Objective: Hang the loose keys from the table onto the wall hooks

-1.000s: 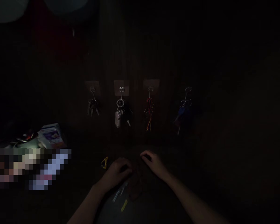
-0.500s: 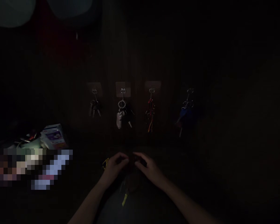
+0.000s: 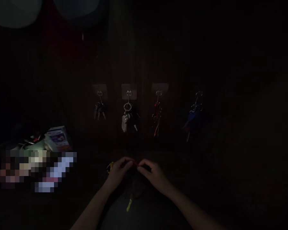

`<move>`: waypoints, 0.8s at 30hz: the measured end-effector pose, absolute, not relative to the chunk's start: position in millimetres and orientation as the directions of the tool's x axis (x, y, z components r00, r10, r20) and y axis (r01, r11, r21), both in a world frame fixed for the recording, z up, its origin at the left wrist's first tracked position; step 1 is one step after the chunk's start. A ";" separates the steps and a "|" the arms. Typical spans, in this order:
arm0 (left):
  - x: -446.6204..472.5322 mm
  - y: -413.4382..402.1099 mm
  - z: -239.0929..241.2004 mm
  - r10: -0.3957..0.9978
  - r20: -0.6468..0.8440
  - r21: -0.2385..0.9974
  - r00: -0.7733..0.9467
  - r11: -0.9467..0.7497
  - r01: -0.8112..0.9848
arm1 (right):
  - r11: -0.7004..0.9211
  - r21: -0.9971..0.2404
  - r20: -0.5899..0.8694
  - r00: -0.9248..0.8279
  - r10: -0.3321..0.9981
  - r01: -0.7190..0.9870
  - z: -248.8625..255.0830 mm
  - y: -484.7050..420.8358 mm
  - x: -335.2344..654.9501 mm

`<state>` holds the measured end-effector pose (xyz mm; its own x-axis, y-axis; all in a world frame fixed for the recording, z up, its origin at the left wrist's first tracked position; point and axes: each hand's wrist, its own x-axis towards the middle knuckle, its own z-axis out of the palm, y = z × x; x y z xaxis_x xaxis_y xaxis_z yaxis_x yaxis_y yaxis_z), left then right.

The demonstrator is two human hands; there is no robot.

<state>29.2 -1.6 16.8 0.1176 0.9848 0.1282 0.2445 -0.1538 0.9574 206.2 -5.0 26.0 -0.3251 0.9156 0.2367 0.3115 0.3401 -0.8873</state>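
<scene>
In dim light, my left hand and my right hand meet low in the middle, each with thumb and fingers closed in a pinch. A short stretch of thin red cord runs between the two sets of fingertips, and both hands hold it. Beneath them is a small yellow strip; the dark shape just above it is too dim to make out. Left of my left wrist, a small yellow and black item is partly covered by that hand.
Ahead, wall hooks carry a key bunch, keys with a pale fob, red and orange cords and a blue item with keys. At left lie a printed box and blurred-out items. Pale rounded shapes hang upper left.
Red cord now shows between my fingertips, where only a dark gap was visible. My right fingertips have come slightly closer to the left. The view has shifted a little.
</scene>
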 end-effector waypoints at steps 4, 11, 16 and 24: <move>31.9 -8.3 17.6 0.960 0.084 0.942 0.268 -0.165 0.294 | 0.274 -0.946 0.219 -0.283 0.934 0.173 31.1 -4.4 210.1; 39.5 -18.0 25.2 0.910 0.020 0.975 0.415 -0.109 0.192 | 0.123 -0.991 0.127 -0.066 0.990 -0.058 32.6 5.6 215.2; 34.2 -14.4 25.2 0.901 -0.056 0.978 0.431 0.135 -0.156 | 0.078 -0.982 0.075 0.026 0.997 -0.172 26.7 12.8 220.5; 31.9 -14.4 28.5 0.827 -0.148 0.807 0.542 0.417 -0.417 | 0.013 -0.974 -0.003 0.070 0.998 -0.226 13.8 21.4 225.1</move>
